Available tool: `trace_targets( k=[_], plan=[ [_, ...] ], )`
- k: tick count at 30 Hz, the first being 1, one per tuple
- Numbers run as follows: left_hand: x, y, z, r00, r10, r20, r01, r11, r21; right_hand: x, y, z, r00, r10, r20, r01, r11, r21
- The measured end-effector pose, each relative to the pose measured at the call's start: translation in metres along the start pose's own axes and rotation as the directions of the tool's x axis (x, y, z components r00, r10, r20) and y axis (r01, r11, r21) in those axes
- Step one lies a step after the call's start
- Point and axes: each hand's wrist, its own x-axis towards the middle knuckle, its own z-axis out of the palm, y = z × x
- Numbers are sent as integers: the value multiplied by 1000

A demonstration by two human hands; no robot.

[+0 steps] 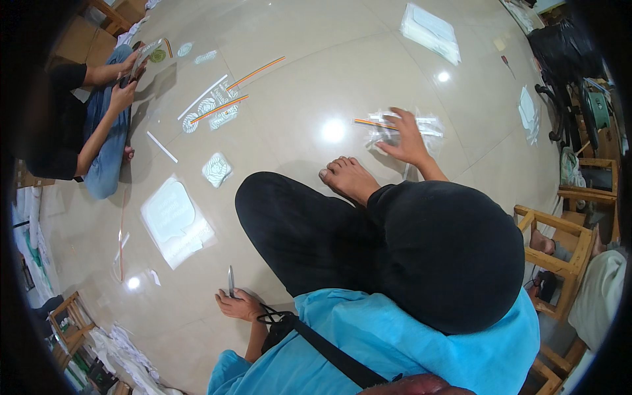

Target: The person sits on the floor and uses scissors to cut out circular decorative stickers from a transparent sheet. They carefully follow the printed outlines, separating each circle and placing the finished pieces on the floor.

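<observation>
My left hand (238, 305) is closed around scissors (231, 279), their narrow metal blades pointing away from me. The handles are hidden in my fingers. Farther off to the right, my right hand (409, 141) is spread with its fingers apart, over clear plastic film pieces (431, 125) on the floor. Whether the fingertips touch the film I cannot tell. A strip with red, yellow and green stripes (370, 122) lies among the film, partly beneath that hand. Nearest to my left hand is a stack of white sheets in clear film (172, 214).
At the far left a seated person (105, 105) holds a clear printed sheet (157, 56). Printed transfers (220, 112) and striped strips lie near them. A small wrapped stack (216, 169) sits mid-floor, another (429, 29) far right. Wooden stools (559, 240) stand at right.
</observation>
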Motion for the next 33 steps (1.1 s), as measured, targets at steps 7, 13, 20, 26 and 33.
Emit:
trace_targets(
  k=[7,13,20,26,33],
  plan=[
    [4,3,-1,1000,12,29,-12,1000,-12,-34,-102,90,852,-181,491,254,963,-85],
    [2,6,-15,999,-27,18,28,999,-36,-42,-95,104,905,-245,348,270,962,-26],
    [4,8,-21,996,-69,59,73,994,-81,-41,-112,104,912,-230,339,276,957,-93],
    [2,10,-22,996,-81,40,83,994,-71,-42,-101,112,911,-256,323,300,949,-93],
    [3,5,-21,994,-87,59,93,990,-110,-40,-106,106,908,-279,313,326,939,-108]
  ],
)
